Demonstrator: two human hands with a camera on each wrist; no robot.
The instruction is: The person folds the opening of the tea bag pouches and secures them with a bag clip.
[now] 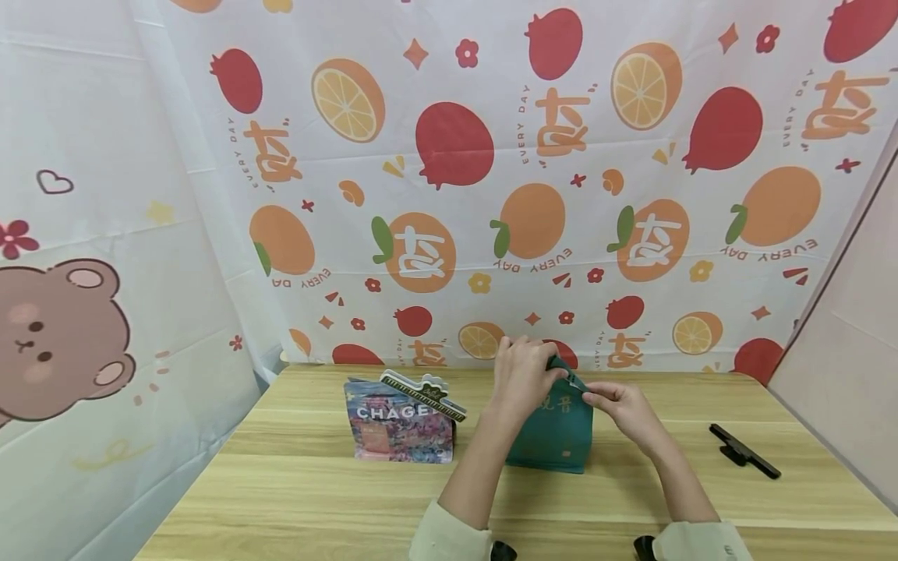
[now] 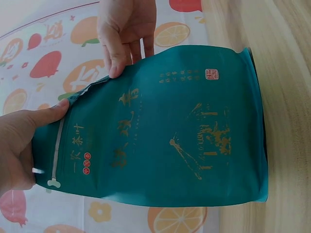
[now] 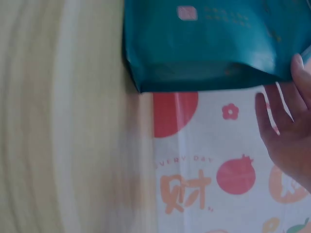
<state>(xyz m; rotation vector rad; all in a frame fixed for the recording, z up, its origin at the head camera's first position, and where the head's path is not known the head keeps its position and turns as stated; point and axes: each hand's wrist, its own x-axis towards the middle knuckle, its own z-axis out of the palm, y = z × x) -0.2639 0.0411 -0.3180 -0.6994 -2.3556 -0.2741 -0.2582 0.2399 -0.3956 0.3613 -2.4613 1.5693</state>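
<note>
A teal stand-up tea bag [image 1: 547, 436] with gold characters stands on the table in front of me. My left hand [image 1: 522, 370] grips its top from the left; in the left wrist view, the thumb of that left hand [image 2: 19, 141] lies across the front near a pale zipper strip [image 2: 58, 150]. My right hand [image 1: 620, 409] pinches the bag's upper right edge between thumb and fingertips. The bag's top edge is slightly folded between the hands. In the right wrist view the right hand [image 3: 291, 131] shows at the bag's side, other fingers spread behind.
Left of the tea bag stands a colourful CHAGEE bag [image 1: 403, 432], with a patterned bag clip [image 1: 424, 395] slanting across its top. A black bag clip [image 1: 745, 452] lies on the wooden table [image 1: 316, 499] at the right. Fruit-printed cloth [image 1: 582, 288] hangs behind.
</note>
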